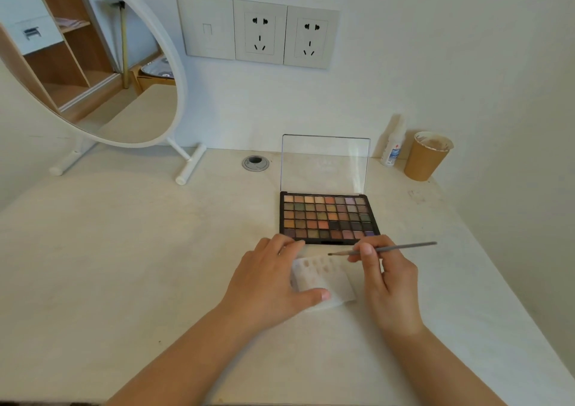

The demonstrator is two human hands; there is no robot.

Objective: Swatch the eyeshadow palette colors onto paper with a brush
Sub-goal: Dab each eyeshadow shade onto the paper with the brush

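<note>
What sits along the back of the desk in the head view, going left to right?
Round mirror on its white stand → cable grommet → upright clear lid of the eyeshadow palette → small white bottle → brown paper cup.

Open rectangular eyeshadow palette [328, 217] on pale desk [140, 250], small white paper sheet [323, 276] just in front between left hand [267, 284] and right hand [389, 284], brown paper cup [426, 156] and small white bottle [392, 147] behind-right, round white-framed mirror [93, 57] behind-left.
</note>
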